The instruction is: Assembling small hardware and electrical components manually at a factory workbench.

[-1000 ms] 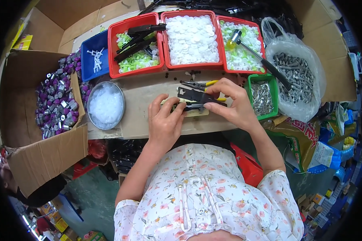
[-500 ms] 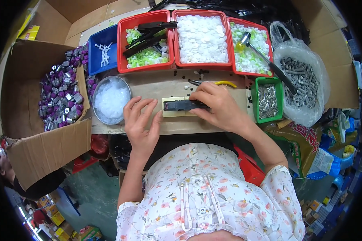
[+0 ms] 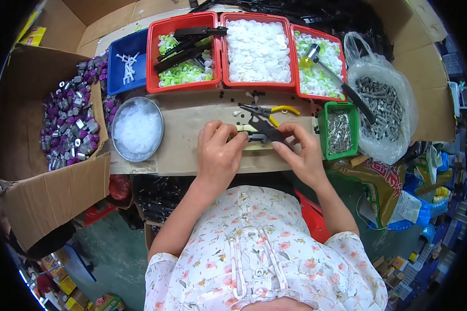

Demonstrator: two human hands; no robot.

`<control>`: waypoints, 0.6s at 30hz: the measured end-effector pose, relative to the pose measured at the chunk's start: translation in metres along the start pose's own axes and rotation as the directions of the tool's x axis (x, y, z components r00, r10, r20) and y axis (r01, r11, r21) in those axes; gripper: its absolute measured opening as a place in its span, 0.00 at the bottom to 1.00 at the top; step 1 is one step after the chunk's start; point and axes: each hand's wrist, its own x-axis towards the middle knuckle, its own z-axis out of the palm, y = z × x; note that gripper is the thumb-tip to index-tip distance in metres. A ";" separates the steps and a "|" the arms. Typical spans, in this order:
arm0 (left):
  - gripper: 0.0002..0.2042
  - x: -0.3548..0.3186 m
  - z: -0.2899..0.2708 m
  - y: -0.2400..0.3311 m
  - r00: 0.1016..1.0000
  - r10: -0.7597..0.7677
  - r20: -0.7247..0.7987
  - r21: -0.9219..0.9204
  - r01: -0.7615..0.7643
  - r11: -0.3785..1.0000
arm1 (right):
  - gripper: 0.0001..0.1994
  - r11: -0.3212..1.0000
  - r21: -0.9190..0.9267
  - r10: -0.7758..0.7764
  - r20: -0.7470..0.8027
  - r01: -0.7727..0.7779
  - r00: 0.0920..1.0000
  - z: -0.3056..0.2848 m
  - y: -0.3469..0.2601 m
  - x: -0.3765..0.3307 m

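My right hand (image 3: pixel 302 155) pinches a black plastic part (image 3: pixel 265 129), which is tilted over a pale yellow block (image 3: pixel 254 146) on the work board. With its fingers pressed together, my left hand (image 3: pixel 219 151) is at the left end of the block, against a dark, narrow piece (image 3: pixel 256 137) lying there. What those fingertips grip is hidden. Just beyond the block lie pliers with yellow handles (image 3: pixel 283 110), their jaws pointing left.
A steel bowl of clear-white pieces (image 3: pixel 162 127) stands left, beside a carton of purple-and-metal parts (image 3: pixel 72 116). Red bins (image 3: pixel 222 57) and a blue bin (image 3: pixel 110 67) line the back. Right are a green bin of metal pins (image 3: pixel 354 124), a hammer (image 3: pixel 342 83) and a bag of grey parts (image 3: pixel 407 103).
My left hand, open beside the block before, has moved right onto its end and closed. My right hand has moved right, and the black part it holds is tilted up. The pliers show more.
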 end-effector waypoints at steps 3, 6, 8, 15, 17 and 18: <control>0.08 0.001 0.004 0.001 1.000 0.010 0.004 0.028 -0.010 1.000 | 0.14 0.999 0.017 -0.033 -0.019 0.034 0.999 0.005 0.002 0.000; 0.08 0.002 0.006 0.002 1.000 0.020 -0.010 0.035 -0.020 0.999 | 0.15 0.999 0.041 -0.023 -0.017 0.024 1.000 0.005 0.005 0.001; 0.08 0.002 0.008 0.002 1.000 0.020 -0.009 0.047 -0.020 0.999 | 0.15 0.998 0.056 -0.013 -0.021 0.014 1.000 0.006 0.007 0.001; 0.10 -0.002 0.014 0.000 0.992 0.119 -0.030 0.091 -0.116 0.989 | 0.16 0.998 0.045 -0.040 -0.026 0.041 0.999 0.004 0.009 -0.001; 0.12 -0.004 0.015 -0.002 0.985 0.166 -0.048 0.105 -0.161 0.981 | 0.17 0.997 0.064 -0.032 -0.025 0.033 0.999 0.004 0.009 -0.002; 0.12 -0.005 0.016 -0.003 0.985 0.166 -0.049 0.104 -0.161 0.982 | 0.17 0.997 0.063 -0.032 -0.025 0.033 0.999 0.004 0.009 -0.002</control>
